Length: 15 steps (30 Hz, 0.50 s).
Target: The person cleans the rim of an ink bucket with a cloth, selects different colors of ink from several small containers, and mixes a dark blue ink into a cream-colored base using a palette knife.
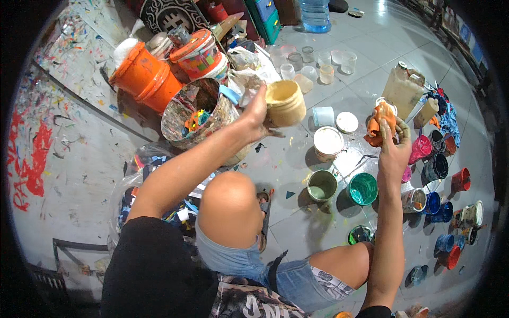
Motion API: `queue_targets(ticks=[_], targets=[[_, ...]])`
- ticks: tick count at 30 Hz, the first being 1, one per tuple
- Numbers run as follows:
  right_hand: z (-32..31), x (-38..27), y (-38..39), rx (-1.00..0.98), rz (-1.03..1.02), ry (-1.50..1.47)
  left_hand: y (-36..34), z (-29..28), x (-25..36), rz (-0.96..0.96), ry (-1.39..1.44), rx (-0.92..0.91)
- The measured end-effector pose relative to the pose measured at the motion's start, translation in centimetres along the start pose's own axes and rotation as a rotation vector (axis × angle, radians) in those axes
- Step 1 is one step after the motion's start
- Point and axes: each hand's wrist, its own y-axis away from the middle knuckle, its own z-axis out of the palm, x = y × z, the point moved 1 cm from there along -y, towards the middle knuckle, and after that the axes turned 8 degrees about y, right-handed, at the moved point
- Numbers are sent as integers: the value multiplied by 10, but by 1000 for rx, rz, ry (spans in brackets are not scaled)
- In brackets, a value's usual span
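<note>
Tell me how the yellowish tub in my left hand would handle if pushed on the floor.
The yellowish tub is probably stiff: its wall looks round in the left hand. It may be fairly light, since one hand holds it up. Laid on its side, it would likely roll, given that rounded wall.

I take the green cup (363, 180) as the reference; its interior is bright green. Immediately left of it, I read a grey-olive interior in a second cup (322, 183). Left of and beyond it, I register a tub (286, 112) in dull cream-yellow. Beyond and slightly right: a cloth (376, 130), orange. To its right: a pink cup (421, 146), a blue cup (432, 200) and a red cup (460, 180). Farther left, I identify an orange bucket (146, 79), a bin (174, 119) with multicoloured splatter, and a pale panel (79, 106) with multicoloured flecks and broad red strokes.
</note>
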Motion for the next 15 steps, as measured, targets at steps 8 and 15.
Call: queue_targets(ticks=[8, 15], targets=[[46, -25, 17, -157, -101, 256, -51, -66, -93, -78, -32, 61], [171, -56, 17, -422, -17, 151, -80, -107, -168, -52, 34, 87]])
